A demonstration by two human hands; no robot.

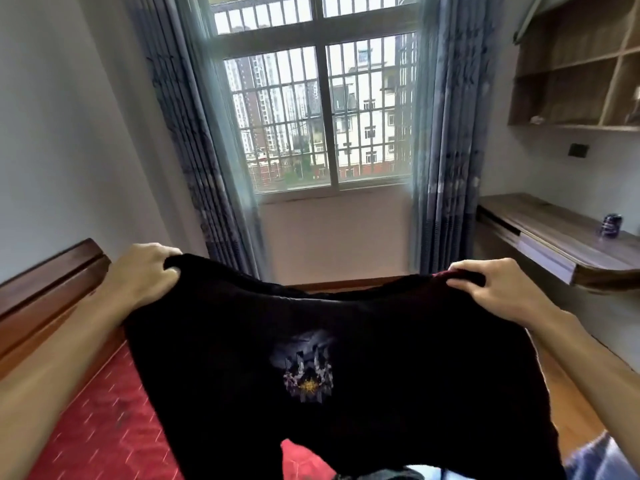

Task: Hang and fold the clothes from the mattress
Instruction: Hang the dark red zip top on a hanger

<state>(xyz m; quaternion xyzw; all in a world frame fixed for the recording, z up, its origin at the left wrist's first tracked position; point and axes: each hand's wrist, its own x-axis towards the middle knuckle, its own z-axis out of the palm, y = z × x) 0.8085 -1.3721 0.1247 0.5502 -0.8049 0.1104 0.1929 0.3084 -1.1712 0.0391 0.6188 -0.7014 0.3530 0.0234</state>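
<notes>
I hold a black shirt (pixel 381 341) with a small printed emblem spread out in front of me, above the red mattress (pixel 104 420). My left hand (pixel 145 271) grips its upper left edge and my right hand (pixel 491 289) grips its upper right edge. The cloth hangs down between them and hides most of the mattress. A bit of blue-grey cloth (pixel 602 459) shows at the bottom right, and a pale piece peeks out under the shirt's lower edge.
A dark wooden bed frame (pixel 45 289) runs along the left wall. Ahead is a barred window (pixel 322 109) flanked by blue curtains. A wooden desk (pixel 554 237) with a dark can (pixel 611 225) stands at the right, under wall shelves (pixel 581 64).
</notes>
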